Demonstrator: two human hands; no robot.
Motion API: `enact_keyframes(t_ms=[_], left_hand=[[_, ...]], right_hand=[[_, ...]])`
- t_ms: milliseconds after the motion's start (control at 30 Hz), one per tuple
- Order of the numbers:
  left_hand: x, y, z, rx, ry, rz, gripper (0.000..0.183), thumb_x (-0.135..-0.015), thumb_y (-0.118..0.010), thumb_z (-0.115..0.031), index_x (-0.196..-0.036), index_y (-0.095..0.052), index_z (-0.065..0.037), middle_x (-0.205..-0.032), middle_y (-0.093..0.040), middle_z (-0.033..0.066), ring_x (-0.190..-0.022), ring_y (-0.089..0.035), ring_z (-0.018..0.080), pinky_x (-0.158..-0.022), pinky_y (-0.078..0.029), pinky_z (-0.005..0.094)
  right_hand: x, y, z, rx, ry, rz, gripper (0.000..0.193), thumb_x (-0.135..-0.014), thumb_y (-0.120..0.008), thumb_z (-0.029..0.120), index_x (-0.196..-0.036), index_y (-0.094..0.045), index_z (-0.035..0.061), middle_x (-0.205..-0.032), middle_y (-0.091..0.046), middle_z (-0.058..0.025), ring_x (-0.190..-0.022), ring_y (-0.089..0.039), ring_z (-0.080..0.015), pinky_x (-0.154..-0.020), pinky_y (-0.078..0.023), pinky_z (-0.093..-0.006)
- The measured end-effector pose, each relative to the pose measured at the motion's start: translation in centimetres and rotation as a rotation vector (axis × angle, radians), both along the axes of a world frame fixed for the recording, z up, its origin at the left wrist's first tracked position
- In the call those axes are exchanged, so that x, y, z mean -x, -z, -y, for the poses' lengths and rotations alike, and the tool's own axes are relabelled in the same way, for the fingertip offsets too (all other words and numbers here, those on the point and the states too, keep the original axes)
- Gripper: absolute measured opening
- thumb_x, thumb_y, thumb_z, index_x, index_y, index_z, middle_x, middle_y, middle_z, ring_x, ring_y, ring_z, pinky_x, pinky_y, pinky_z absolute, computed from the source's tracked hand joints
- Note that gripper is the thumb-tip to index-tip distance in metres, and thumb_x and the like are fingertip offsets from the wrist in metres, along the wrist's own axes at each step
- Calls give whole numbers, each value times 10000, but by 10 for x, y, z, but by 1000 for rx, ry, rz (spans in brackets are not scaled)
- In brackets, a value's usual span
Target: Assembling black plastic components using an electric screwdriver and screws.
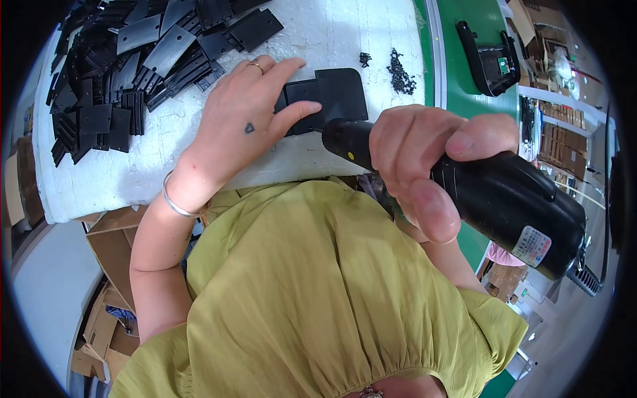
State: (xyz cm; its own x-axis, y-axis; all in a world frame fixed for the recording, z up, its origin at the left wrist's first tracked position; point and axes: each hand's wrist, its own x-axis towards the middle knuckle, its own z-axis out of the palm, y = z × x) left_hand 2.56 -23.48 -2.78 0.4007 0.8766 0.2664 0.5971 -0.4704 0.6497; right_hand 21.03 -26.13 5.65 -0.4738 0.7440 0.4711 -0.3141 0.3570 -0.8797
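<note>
Head view: plate (342,96), black and flat, is lying on the foam board (318,36), close to the edge nearest the person. Left hand (245,106) is spreading over the plate's left part, fingers extended and apart, thumb resting on top; what the palm is covering, can't tell. Right hand (424,156) is gripping the driver (504,189), fingers wrapping its black body. Driver is tilting down to the left, its thin bit (317,130) reaching the plate's near edge; whether it's sitting in a screw, can't tell. Cord (605,219) is running off the driver's back end.

Beyond the plate, to the right, loose screws (401,71) are lying in a larger heap, with a smaller cluster (365,59) sitting just left of it. Pile (152,60) of black parts is filling the board's far left, some overlapping. Right of the board, a green table (458,66) is showing, a black case (488,60) lying on it. Carton (113,245) is standing below the board's left side.
</note>
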Motion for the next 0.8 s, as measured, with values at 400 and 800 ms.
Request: enact_keyframes(t_ms=[400,800], left_hand=[[-9,12,0,-85,-43,39,331,-700,-711,-316,-906,-617,-74,-730,-557,86,-710,-571,281,-601,-466,378],[-1,16,-9,0,-39,105,340,-704,-720,-286,-942,-630,-61,-785,-600,92,-728,-575,279,-622,-469,360]], right_hand=[[18,-13,11,42,128,177,297,-774,-590,-18,-918,-361,104,-625,-494,-58,-496,-456,-179,-505,-376,-320],[11,4,0,155,73,11,255,-800,-586,44,-942,-382,105,-639,-487,-24,-494,-434,-144,-508,-359,-301]])
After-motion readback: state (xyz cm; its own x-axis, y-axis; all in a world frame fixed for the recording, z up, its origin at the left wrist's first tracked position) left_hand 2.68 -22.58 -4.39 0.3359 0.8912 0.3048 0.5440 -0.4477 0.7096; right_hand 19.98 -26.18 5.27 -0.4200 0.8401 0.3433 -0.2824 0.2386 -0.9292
